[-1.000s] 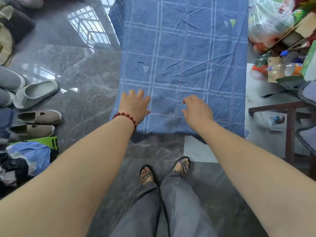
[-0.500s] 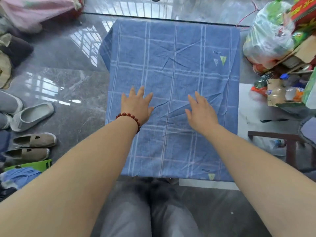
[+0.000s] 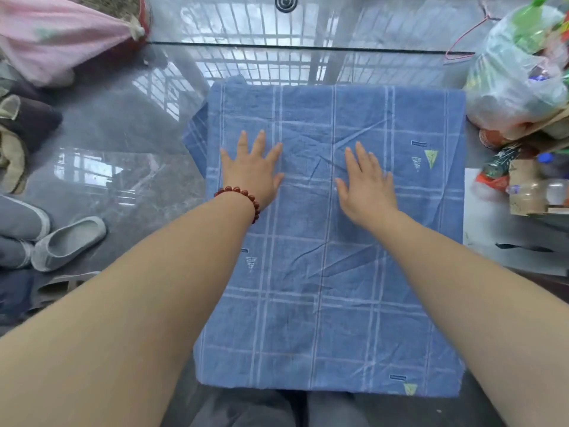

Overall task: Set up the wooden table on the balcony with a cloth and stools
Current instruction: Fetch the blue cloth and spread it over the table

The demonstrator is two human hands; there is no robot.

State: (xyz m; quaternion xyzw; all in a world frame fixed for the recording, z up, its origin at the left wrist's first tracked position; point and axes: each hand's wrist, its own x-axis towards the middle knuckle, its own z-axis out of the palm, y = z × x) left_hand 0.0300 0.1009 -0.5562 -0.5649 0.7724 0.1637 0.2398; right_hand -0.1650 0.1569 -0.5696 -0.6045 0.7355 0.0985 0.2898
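A blue checked cloth [image 3: 332, 303] with small green triangle marks lies spread over the table, hiding the tabletop completely. My left hand [image 3: 251, 171], with a red bead bracelet at the wrist, presses flat on the cloth's far left part, fingers spread. To its right, my right hand [image 3: 366, 183] also lies flat on the cloth, fingers together and pointing away. Neither hand holds anything. A few creases run across the cloth between and below the hands. No stool shows in this view.
Grey slippers [image 3: 66, 241] and bundled clothes lie on the glossy marble floor [image 3: 123, 155] at left. A pink bag [image 3: 55, 41] sits at the far left. Plastic bags [image 3: 517, 81], bottles and boxes [image 3: 529, 192] crowd the right side. A mosquito coil [image 3: 285, 2] lies on the floor beyond the table.
Both hands slid forward across the cloth from its near edge toward the far half, flattening out with fingers spreading. The view moved in over the table, so the whole cloth now shows.
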